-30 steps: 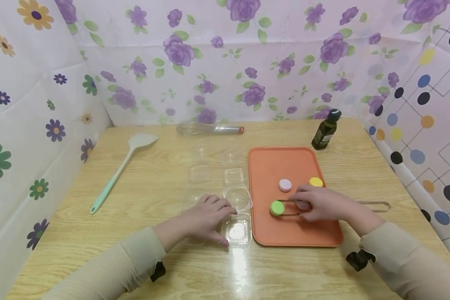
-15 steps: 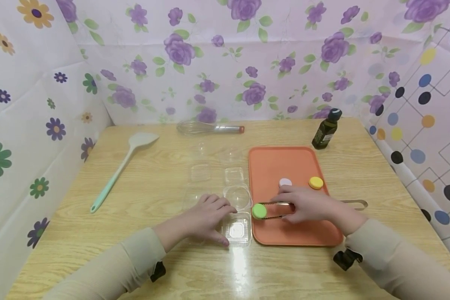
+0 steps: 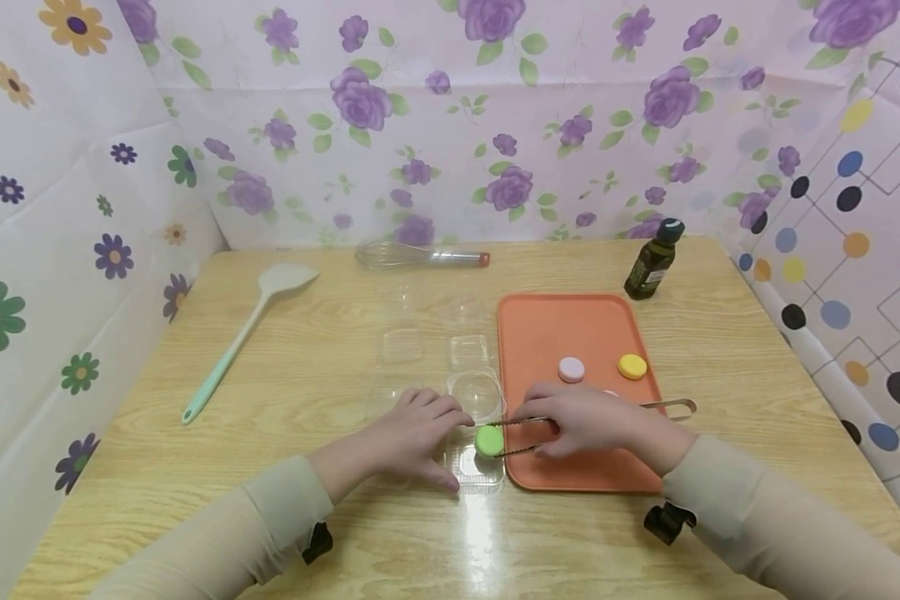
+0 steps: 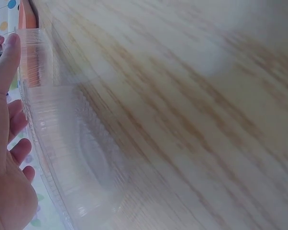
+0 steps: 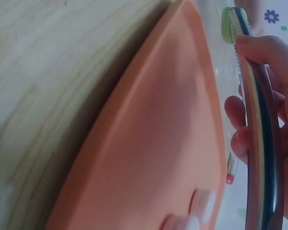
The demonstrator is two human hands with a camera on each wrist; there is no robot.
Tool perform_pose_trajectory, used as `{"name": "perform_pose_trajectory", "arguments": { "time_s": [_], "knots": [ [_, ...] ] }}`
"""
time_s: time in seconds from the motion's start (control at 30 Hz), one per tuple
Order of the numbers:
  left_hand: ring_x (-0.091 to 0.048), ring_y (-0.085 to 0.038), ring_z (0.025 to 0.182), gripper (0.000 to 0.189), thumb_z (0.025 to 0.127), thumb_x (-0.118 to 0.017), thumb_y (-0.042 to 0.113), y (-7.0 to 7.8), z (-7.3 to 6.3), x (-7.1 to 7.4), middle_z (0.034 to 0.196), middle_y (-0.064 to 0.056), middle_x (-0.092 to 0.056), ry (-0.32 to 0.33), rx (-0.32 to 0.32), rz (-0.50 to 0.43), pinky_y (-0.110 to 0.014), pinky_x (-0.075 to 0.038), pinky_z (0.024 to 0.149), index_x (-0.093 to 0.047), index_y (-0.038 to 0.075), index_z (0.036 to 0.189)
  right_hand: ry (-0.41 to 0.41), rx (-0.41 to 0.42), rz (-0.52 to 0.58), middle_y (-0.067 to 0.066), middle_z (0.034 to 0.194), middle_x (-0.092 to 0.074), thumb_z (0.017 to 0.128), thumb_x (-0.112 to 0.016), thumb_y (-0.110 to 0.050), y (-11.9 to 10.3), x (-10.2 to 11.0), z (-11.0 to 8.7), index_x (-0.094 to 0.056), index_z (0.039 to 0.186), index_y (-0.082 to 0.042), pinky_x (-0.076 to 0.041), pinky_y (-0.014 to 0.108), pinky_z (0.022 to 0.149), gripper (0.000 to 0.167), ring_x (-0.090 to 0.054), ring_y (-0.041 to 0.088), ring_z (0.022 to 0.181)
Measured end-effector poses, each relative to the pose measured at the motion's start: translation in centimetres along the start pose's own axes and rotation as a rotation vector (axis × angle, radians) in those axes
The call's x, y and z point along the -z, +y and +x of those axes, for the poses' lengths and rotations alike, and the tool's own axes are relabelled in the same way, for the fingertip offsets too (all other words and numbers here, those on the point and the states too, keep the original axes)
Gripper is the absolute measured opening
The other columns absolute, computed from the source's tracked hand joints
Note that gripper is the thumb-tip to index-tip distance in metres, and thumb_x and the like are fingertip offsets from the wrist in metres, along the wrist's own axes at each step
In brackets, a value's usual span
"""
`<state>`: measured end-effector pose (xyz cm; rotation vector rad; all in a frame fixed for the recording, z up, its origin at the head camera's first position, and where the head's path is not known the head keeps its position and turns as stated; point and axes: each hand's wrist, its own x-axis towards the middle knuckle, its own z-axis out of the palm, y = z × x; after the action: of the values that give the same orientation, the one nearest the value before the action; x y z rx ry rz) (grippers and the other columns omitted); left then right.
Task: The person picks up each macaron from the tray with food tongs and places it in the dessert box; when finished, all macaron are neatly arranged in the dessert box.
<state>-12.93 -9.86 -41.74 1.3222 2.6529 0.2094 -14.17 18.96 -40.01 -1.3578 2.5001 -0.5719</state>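
Note:
My right hand (image 3: 585,421) grips metal tongs (image 3: 671,406) whose toothed tips pinch a green macaron (image 3: 489,441). In the head view the macaron overlaps the front right compartment of a clear plastic container (image 3: 474,392), beside the tray. The right wrist view shows the thumb and fingers around the tongs (image 5: 266,143), with the green macaron (image 5: 227,25) at their far end. My left hand (image 3: 408,437) lies over the container's front left part, fingers relaxed and spread. In the left wrist view, its fingers are along the rim of the container (image 4: 72,143).
An orange tray (image 3: 562,325) carries a pale pink macaron (image 3: 571,370), a yellow macaron (image 3: 632,367) and another pale one mostly hidden behind my right hand. A dark bottle (image 3: 648,267) stands at the back right. A whisk (image 3: 420,257) and a spatula (image 3: 247,333) lie behind and left.
My right hand has moved left with the tongs, carrying the green macaron from above the tray to over the container. My left hand has stayed in place.

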Motion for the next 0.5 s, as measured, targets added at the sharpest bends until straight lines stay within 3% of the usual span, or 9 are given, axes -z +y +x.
{"name": "perform_pose_trajectory", "arguments": {
  "time_s": [0.13, 0.3, 0.5],
  "knots": [
    [-0.038, -0.016, 0.116, 0.086, 0.067, -0.066, 0.068, 0.1, 0.1, 0.0, 0.129, 0.004, -0.047, -0.007, 0.012, -0.014, -0.042, -0.026, 0.103, -0.046, 0.019, 0.134, -0.01, 0.024, -0.037, -0.006, 0.103, -0.053, 0.08, -0.073, -0.027, -0.4, -0.4, 0.5, -0.063, 0.119, -0.016, -0.041, 0.019, 0.062, 0.041, -0.043, 0.005, 0.074],
    [-0.038, -0.017, 0.116, 0.086, 0.066, -0.066, 0.068, 0.1, 0.3, 0.1, 0.129, 0.004, -0.047, -0.01, 0.01, -0.014, -0.042, -0.026, 0.102, -0.046, 0.018, 0.134, -0.019, 0.023, -0.104, -0.008, 0.101, -0.052, 0.08, -0.071, -0.031, -0.9, -0.5, 0.9, -0.064, 0.119, -0.018, -0.041, 0.019, 0.058, 0.041, -0.042, 0.004, 0.066],
    [-0.038, -0.017, 0.116, 0.088, 0.065, -0.066, 0.07, 0.0, 0.3, 0.0, 0.128, 0.004, -0.047, -0.011, 0.006, -0.008, -0.042, -0.026, 0.103, -0.046, 0.018, 0.133, -0.035, 0.027, -0.15, -0.006, 0.099, -0.053, 0.079, -0.072, -0.032, -1.8, -0.3, 1.5, -0.065, 0.115, -0.015, -0.043, 0.02, 0.058, 0.04, -0.045, 0.005, 0.067]
  ]
}}
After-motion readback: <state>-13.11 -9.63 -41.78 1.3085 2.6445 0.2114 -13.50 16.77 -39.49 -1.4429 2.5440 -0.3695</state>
